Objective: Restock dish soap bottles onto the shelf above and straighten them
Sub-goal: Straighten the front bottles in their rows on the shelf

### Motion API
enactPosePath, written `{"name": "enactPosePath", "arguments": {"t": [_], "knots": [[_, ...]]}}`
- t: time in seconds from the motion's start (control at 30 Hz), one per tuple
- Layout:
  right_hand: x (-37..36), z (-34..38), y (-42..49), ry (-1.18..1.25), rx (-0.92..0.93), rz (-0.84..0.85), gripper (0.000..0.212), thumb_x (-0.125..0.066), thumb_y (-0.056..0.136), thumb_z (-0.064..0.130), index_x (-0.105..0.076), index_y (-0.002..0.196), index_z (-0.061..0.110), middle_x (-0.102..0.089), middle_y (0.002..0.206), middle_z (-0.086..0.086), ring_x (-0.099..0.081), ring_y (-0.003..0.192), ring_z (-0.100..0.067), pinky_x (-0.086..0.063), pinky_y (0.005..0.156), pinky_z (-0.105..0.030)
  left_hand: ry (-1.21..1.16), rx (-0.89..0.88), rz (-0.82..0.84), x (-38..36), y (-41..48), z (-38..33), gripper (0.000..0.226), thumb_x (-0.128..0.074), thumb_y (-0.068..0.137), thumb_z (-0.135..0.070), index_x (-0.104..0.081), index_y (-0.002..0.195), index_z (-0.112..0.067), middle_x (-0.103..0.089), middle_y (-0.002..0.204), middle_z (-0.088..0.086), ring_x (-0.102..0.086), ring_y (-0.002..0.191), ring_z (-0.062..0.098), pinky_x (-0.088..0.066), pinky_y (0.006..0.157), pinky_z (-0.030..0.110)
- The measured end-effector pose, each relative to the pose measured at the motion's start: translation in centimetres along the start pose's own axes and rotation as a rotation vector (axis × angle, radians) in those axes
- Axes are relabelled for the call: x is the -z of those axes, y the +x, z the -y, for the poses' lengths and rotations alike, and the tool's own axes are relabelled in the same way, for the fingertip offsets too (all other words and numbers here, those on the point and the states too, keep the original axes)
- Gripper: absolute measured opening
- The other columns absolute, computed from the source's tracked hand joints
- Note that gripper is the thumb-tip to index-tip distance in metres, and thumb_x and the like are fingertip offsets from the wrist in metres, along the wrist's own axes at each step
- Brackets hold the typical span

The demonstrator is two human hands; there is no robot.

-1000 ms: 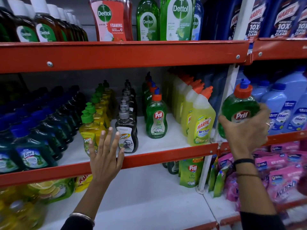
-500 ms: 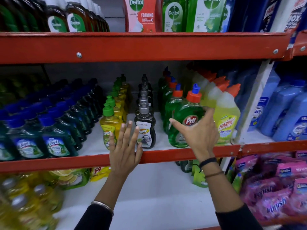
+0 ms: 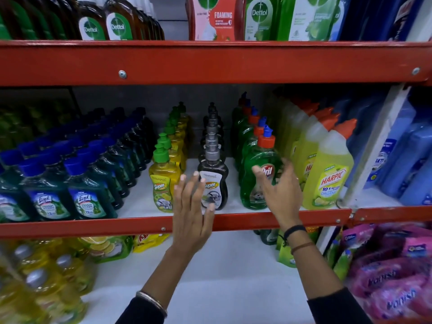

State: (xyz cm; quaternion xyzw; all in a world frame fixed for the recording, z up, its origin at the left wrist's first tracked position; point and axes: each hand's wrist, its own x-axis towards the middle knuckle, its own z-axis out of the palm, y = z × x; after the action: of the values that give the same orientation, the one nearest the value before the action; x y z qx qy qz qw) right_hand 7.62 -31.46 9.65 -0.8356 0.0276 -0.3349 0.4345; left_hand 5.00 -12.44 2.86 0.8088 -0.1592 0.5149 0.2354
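Observation:
A green Pril dish soap bottle (image 3: 251, 197) with an orange cap stands upright at the front of its row on the white middle shelf, behind the shelf's red front rail (image 3: 93, 226). My right hand (image 3: 278, 190) hovers just in front of its lower right side with fingers spread, gripping nothing. More Pril bottles line up behind it. My left hand (image 3: 191, 211) is flat and open before the black Super bottle (image 3: 214, 169), overlapping the red shelf edge. A yellow Super bottle (image 3: 162, 181) stands left of it.
Yellow Harpic bottles (image 3: 327, 181) stand right of the Pril row; blue-capped Lizol bottles (image 3: 86, 199) fill the left. A red beam (image 3: 210, 61) with Dettol bottles runs overhead. Below are yellow bottles (image 3: 35, 288) and pink Vanish pouches (image 3: 385, 277).
My right hand carried the Pril bottle leftward from the upright post, set it at the front of the Pril row and opened its fingers. The left hand stayed near the black bottle.

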Motion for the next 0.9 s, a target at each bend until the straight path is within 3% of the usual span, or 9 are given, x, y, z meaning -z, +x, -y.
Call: {"name": "enactPosePath", "arguments": {"t": [0.07, 0.1, 0.2, 0.27, 0.33, 0.47, 0.57, 0.63, 0.9], "knots": [[0.8, -0.4, -0.4, 0.342, -0.069, 0.070, 0.078, -0.038, 0.079, 0.073, -0.042, 0.132, 0.017, -0.053, 0.133, -0.004, -0.055, 0.108, -0.011, -0.043, 0.080, -0.010, -0.381, 0.077, 0.079, 0.1, 0.2, -3.0, 0.049, -0.030, 0.101, -0.036, -0.034, 0.142, -0.010, -0.032, 0.151, 0.005, -0.025, 0.144, 0.023, -0.022, 0.117, 0.037], [1.2, -0.8, -0.6, 0.477, -0.121, 0.119, 0.079, -0.032, 0.077, 0.076, -0.042, 0.133, 0.021, -0.050, 0.134, -0.001, -0.052, 0.116, -0.011, -0.040, 0.091, -0.010, -0.532, 0.123, 0.143, 0.0, 0.4, -4.7, 0.050, -0.030, 0.101, -0.040, -0.034, 0.143, -0.013, -0.031, 0.151, 0.001, -0.026, 0.143, 0.020, -0.023, 0.117, 0.033], [2.1, -2.1, -0.7, 0.618, -0.204, 0.318, 0.096, -0.025, 0.053, 0.097, -0.040, 0.128, 0.038, -0.044, 0.136, 0.005, -0.043, 0.127, -0.014, -0.033, 0.108, -0.035, -0.741, 0.363, 0.372, -0.6, 1.6, -9.2, 0.070, -0.021, 0.091, -0.069, -0.018, 0.147, -0.029, -0.013, 0.155, -0.012, -0.011, 0.146, 0.006, -0.015, 0.118, 0.024], [2.5, -2.6, -0.6, 0.635, -0.194, 0.417, 0.104, -0.026, 0.044, 0.100, -0.036, 0.129, 0.041, -0.040, 0.137, 0.007, -0.039, 0.127, -0.013, -0.030, 0.108, -0.037, -0.767, 0.594, 0.498, -1.5, 2.8, -10.3, 0.100, -0.012, 0.067, -0.093, -0.002, 0.149, -0.035, 0.002, 0.150, -0.025, 0.000, 0.142, -0.004, -0.008, 0.117, 0.025], [2.8, -2.9, -0.5, 0.644, -0.192, 0.460, 0.113, -0.027, 0.040, 0.102, -0.034, 0.133, 0.037, -0.039, 0.137, 0.006, -0.038, 0.127, -0.013, -0.029, 0.109, -0.038, -0.765, 0.721, 0.539, -2.4, 3.9, -10.4, 0.121, -0.006, 0.050, -0.101, 0.004, 0.150, -0.034, 0.003, 0.153, -0.020, -0.002, 0.136, -0.006, -0.007, 0.114, 0.026], [3.4, -3.0, -0.5, 0.637, -0.192, 0.462, 0.125, -0.023, 0.040, 0.102, -0.035, 0.139, 0.026, -0.038, 0.147, -0.006, -0.038, 0.129, -0.016, -0.029, 0.113, -0.046, -0.845, 0.767, 0.556, -3.1, 4.9, -9.6, 0.135, -0.008, 0.037, -0.106, -0.003, 0.150, -0.032, -0.005, 0.148, -0.024, -0.007, 0.134, -0.008, -0.007, 0.115, 0.024], [3.7, -3.1, -0.7, 0.629, -0.187, 0.448, 0.126, -0.021, 0.041, 0.102, -0.036, 0.139, 0.025, -0.038, 0.148, -0.009, -0.040, 0.129, -0.017, -0.031, 0.112, -0.048, -0.906, 0.820, 0.609, -3.0, 5.3, -9.2, 0.139, -0.009, 0.027, -0.107, -0.004, 0.148, -0.039, -0.003, 0.159, -0.012, -0.005, 0.146, 0.011, -0.008, 0.121, 0.045], [3.8, -3.1, -0.8, 0.635, -0.174, 0.446, 0.126, -0.021, 0.041, 0.102, -0.037, 0.139, 0.024, -0.040, 0.147, -0.009, -0.041, 0.127, -0.015, -0.031, 0.112, -0.047, -0.930, 0.812, 0.625, -2.8, 5.3, -9.0, 0.140, -0.010, 0.025, -0.107, -0.004, 0.148, -0.040, 0.000, 0.161, -0.007, -0.004, 0.148, 0.018, -0.009, 0.121, 0.048], [3.9, -3.2, -0.8, 0.621, -0.154, 0.450, 0.123, -0.021, 0.043, 0.101, -0.039, 0.138, 0.025, -0.039, 0.148, -0.009, -0.041, 0.124, -0.014, -0.033, 0.111, -0.047, -0.880, 0.814, 0.633, -2.9, 5.0, -8.6, 0.135, -0.011, 0.031, -0.107, -0.007, 0.148, -0.041, -0.007, 0.160, -0.009, -0.011, 0.147, 0.015, -0.016, 0.120, 0.051]]}}
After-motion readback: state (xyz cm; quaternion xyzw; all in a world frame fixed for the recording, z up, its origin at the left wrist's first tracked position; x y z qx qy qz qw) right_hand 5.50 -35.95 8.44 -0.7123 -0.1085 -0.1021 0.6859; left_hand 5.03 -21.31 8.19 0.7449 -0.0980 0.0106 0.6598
